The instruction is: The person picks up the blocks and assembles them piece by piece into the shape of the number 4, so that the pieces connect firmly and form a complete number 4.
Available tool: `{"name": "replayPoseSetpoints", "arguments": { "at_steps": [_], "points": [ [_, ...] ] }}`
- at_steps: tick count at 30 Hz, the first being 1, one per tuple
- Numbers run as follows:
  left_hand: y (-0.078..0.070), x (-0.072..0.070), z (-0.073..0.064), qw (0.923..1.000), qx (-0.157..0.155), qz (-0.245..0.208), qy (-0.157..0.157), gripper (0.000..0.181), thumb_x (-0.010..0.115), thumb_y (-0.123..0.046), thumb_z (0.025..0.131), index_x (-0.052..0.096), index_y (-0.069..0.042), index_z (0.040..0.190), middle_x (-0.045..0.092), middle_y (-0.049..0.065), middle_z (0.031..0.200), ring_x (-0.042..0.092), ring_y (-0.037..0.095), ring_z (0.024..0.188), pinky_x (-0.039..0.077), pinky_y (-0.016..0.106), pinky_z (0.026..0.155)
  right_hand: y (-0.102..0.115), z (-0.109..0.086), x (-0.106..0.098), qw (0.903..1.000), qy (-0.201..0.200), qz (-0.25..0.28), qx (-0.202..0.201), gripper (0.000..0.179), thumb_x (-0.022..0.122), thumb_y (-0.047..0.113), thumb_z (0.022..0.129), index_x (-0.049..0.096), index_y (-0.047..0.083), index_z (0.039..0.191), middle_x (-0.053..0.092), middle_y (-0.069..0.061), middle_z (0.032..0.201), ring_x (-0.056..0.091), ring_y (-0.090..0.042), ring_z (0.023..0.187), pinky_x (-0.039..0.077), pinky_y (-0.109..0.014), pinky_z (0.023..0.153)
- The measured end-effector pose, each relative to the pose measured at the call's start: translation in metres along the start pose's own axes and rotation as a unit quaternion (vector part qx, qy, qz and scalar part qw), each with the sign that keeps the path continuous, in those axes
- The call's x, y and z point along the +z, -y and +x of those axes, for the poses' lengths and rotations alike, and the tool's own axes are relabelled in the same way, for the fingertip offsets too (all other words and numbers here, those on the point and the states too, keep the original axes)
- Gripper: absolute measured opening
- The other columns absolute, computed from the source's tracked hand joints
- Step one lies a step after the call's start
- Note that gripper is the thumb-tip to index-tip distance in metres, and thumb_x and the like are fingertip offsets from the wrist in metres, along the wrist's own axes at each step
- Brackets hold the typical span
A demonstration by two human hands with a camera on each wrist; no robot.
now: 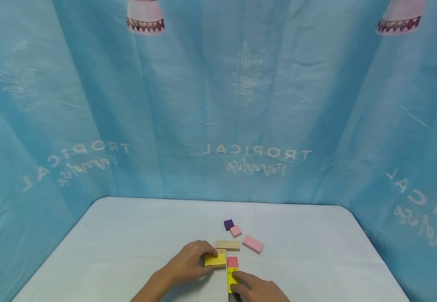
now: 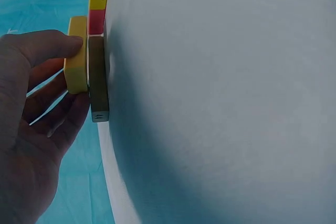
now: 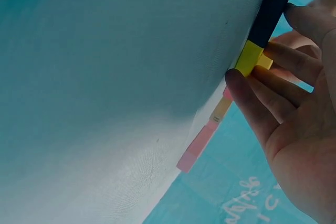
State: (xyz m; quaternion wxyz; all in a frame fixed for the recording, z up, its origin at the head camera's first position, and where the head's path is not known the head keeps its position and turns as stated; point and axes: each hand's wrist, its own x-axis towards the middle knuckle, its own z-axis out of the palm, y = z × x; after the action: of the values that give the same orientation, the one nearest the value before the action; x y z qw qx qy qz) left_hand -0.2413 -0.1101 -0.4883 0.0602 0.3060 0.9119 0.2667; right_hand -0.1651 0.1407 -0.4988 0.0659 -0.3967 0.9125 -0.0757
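My left hand [image 1: 189, 264] pinches a yellow rectangular block [image 1: 216, 261] between thumb and fingers. That block lies right against the top of a plain wooden block [image 2: 98, 80], in the left wrist view. Just right of it, a row of blocks runs toward me on the white table: a red-pink one [image 1: 232, 262], a yellow one [image 1: 230, 280] and a black one [image 3: 270, 14]. My right hand [image 1: 261, 289] rests its fingers on the row's yellow block, fingers fairly straight, with the thumb beside the black one in the right wrist view.
Beyond the hands lies another wooden block [image 1: 227, 246], with a pink rectangular block [image 1: 253, 244] to its right. Farther back, a small pink cube [image 1: 235, 231] sits beside a dark purple cube [image 1: 229, 225]. A blue printed curtain [image 1: 218, 105] surrounds the white table [image 1: 146, 226].
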Motion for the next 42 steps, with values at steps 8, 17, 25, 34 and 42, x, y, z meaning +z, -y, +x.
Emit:
{"name": "replayPoseSetpoints", "arguments": {
  "at_steps": [8,17,25,34,42],
  "points": [
    [-0.0021,0.0023,-0.0030,0.9998,-0.011,-0.004,0.019,0.028,0.079,-0.030,0.079,0.069,-0.027,0.106,0.061,-0.020,0.102,0.054,0.001,0.093,0.048,0.037,0.092,0.0010,0.0026,-0.0026,0.9994,0.021,0.018,0.019,0.054,0.049,0.066,0.086,0.059,0.030,0.126,0.052,0.002,0.135,0.056,-0.013,0.113,0.054,-0.031,0.077],
    [-0.0056,0.0057,-0.0038,0.9992,-0.009,0.002,0.040,0.028,0.080,-0.029,0.078,0.070,-0.025,0.103,0.062,-0.018,0.101,0.055,0.002,0.092,0.048,0.036,0.091,0.0011,0.0042,0.0003,0.9992,0.033,0.008,0.023,0.049,0.055,0.061,0.086,0.060,0.031,0.125,0.052,0.004,0.134,0.056,-0.011,0.112,0.055,-0.034,0.074],
    [-0.0065,0.0060,-0.0035,0.9990,-0.006,0.013,0.041,0.027,0.079,-0.030,0.079,0.070,-0.026,0.103,0.062,-0.019,0.101,0.055,0.001,0.091,0.048,0.035,0.091,0.0010,0.0048,0.0004,0.9993,0.029,0.003,0.023,0.048,0.057,0.059,0.086,0.060,0.031,0.125,0.052,0.004,0.134,0.056,-0.011,0.112,0.055,-0.034,0.075],
    [-0.0072,0.0056,-0.0029,0.9990,-0.008,0.033,0.030,0.027,0.079,-0.031,0.079,0.070,-0.026,0.104,0.062,-0.018,0.103,0.056,0.003,0.097,0.047,0.038,0.093,0.0009,0.0022,-0.0009,0.9997,0.014,0.010,0.018,0.050,0.054,0.062,0.087,0.060,0.030,0.125,0.053,0.002,0.134,0.056,-0.012,0.112,0.055,-0.032,0.076],
    [-0.0060,0.0076,-0.0015,0.9986,-0.012,0.048,0.017,0.025,0.079,-0.028,0.080,0.070,-0.025,0.103,0.064,-0.016,0.105,0.057,0.007,0.101,0.047,0.038,0.093,0.0019,0.0029,-0.0010,0.9996,0.015,0.010,0.022,0.050,0.056,0.062,0.085,0.060,0.030,0.124,0.053,0.003,0.133,0.057,-0.012,0.110,0.055,-0.033,0.075]
  ]
}}
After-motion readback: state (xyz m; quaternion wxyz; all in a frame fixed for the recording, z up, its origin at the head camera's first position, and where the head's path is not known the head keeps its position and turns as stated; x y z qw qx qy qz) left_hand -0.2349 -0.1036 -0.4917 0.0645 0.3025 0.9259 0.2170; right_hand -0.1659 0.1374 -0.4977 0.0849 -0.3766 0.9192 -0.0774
